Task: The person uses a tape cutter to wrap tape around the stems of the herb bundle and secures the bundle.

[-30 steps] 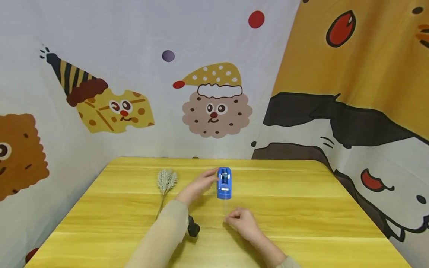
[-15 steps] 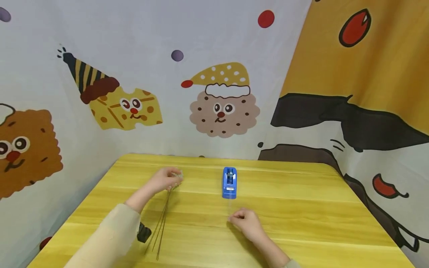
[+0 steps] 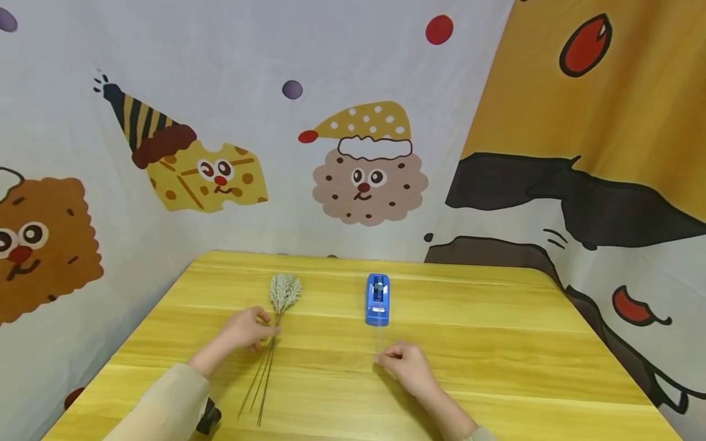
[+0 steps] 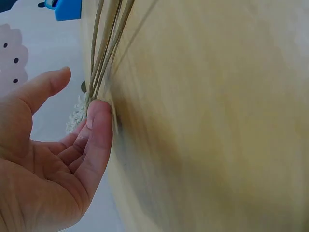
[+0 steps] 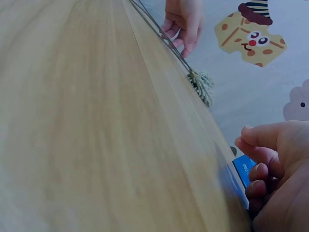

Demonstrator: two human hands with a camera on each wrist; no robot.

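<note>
A bunch of dried flower stems (image 3: 285, 291) with pale grey-green heads lies left of centre on the table. My left hand (image 3: 242, 331) is at the thin brown stems (image 4: 104, 43), just below the heads. In the left wrist view, its thumb stands apart and the index fingertip is right at the stems. A blue tape dispenser (image 3: 377, 300) stands beyond my right hand. A strip of clear tape (image 3: 379, 337) runs from it toward me, and my right hand (image 3: 407, 367) pinches the end between thumb and index finger.
The yellow wood-grain table (image 3: 496, 349) reaches back to a wall cloth (image 3: 220, 61) printed with cartoon food figures. A black block (image 3: 208, 418) shows by my left sleeve (image 3: 165, 404).
My left hand left the dispenser's side, reached over the flower heads, then drew back down to the stems. The bunch now lies further right. My right hand keeps pinching the tape end.
</note>
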